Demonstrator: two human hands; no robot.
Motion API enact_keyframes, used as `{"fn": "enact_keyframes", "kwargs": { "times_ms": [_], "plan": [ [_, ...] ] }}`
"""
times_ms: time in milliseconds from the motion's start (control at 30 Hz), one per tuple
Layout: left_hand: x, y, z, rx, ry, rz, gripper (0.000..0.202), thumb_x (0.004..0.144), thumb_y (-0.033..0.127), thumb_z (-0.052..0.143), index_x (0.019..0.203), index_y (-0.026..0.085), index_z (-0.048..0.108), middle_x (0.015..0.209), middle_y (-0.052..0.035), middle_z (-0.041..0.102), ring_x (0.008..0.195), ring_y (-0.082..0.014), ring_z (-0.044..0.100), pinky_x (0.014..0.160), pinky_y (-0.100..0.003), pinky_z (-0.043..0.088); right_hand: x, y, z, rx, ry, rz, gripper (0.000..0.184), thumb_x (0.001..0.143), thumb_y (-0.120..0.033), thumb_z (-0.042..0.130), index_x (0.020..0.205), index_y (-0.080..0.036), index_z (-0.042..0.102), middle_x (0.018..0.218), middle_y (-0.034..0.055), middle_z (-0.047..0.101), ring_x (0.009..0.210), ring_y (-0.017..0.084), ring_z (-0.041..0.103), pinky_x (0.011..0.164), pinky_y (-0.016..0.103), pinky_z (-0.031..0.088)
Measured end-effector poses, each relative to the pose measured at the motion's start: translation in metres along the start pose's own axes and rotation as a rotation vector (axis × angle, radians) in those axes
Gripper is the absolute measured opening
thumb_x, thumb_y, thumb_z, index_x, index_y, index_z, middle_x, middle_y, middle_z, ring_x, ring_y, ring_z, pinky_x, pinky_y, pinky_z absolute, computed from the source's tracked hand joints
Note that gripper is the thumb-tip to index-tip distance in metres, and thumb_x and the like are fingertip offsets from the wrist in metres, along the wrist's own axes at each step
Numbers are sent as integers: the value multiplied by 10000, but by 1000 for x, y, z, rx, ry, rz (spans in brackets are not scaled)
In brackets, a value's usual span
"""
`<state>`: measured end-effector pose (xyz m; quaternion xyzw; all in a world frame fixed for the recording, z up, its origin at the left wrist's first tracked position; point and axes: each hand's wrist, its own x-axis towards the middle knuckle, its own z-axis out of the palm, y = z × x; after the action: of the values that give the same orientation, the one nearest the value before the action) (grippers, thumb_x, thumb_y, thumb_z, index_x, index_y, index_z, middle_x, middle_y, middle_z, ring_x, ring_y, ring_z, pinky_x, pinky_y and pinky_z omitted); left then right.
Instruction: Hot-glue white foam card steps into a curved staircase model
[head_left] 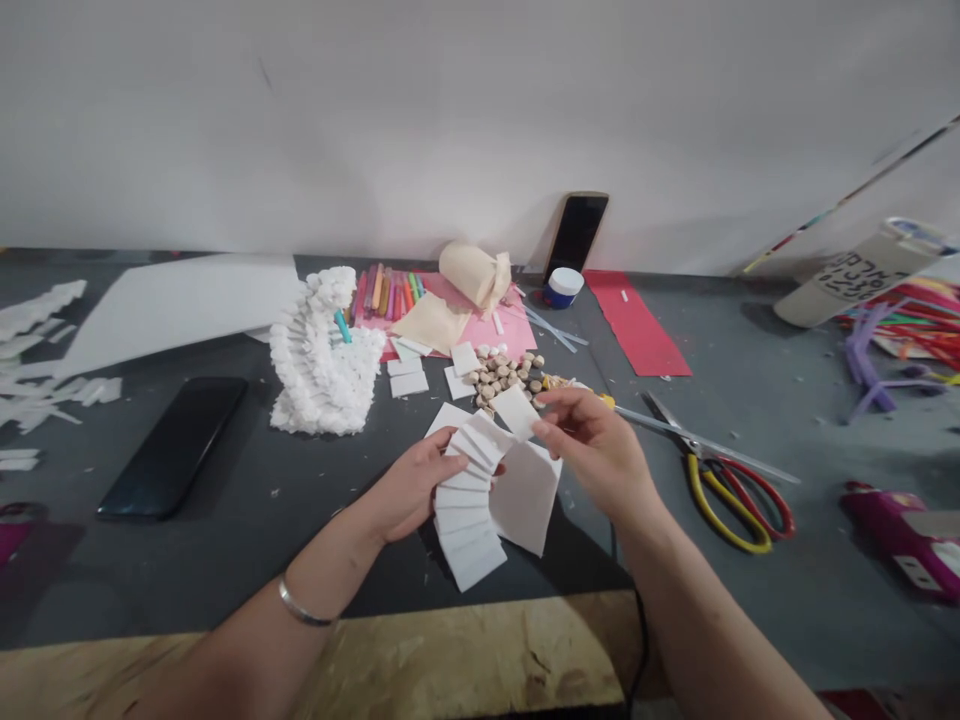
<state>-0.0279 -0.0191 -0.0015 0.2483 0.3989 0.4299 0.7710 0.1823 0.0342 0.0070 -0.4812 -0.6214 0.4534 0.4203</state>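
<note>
My left hand (417,482), with a silver bangle at the wrist, grips a curved strip of overlapping white paper squares (462,498) near its upper end. Between thumb and fingers of my right hand (596,445) is a single white paper square (516,412), close to the strip's top end. Under the strip is a larger white folded piece (529,497); whether it is joined to the strip I cannot tell. Just beyond my hands lie a heap of small round beige pieces (499,378) and several loose white squares (407,383).
A textured white swan-like figure (326,355) stands at left, near a black phone (174,447). Markers (386,291) lie on pink paper (517,330). At right are red-and-yellow-handled scissors (724,490), a glue gun (904,540), a red sheet (637,325) and a white tumbler (847,275).
</note>
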Motion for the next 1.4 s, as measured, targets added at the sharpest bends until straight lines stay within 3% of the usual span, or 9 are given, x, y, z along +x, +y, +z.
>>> {"fn": "enact_keyframes", "kwargs": {
  "times_ms": [133,367,500,900,1400],
  "plan": [
    [1,-1,-1,7,-10,-1,328,768,245,719,1056,133,608,949,-143,740,834,-238,701,817,-374,506,-1,3,6,169,-43,158,254,718,-399,778,759,-201,624,673,-18,624,519,94,499,490,238,396],
    [2,-5,-2,-15,1,31,284,762,215,721,1019,143,625,966,-127,739,870,-233,694,855,-380,498,-6,2,21,378,-17,250,248,723,-348,775,714,-206,572,582,-50,596,445,75,465,443,221,370],
    [2,-6,-1,-22,-16,46,293,771,217,719,1040,145,629,980,-120,740,916,-237,694,908,-389,486,-9,4,27,397,20,244,244,722,-328,772,704,-210,558,546,-65,557,446,73,462,450,215,372],
    [4,-10,-5,-12,-26,57,316,767,235,716,1060,148,637,963,-113,735,925,-264,690,866,-405,497,-12,2,33,288,45,132,243,732,-354,740,690,-227,538,568,-55,563,502,100,512,490,241,413],
    [4,-8,-3,-20,-3,60,267,768,203,697,1014,141,612,920,-106,739,852,-252,703,836,-409,512,-11,3,31,335,34,185,249,699,-337,780,674,-215,564,569,-51,581,492,90,500,492,239,413]
  ]
}}
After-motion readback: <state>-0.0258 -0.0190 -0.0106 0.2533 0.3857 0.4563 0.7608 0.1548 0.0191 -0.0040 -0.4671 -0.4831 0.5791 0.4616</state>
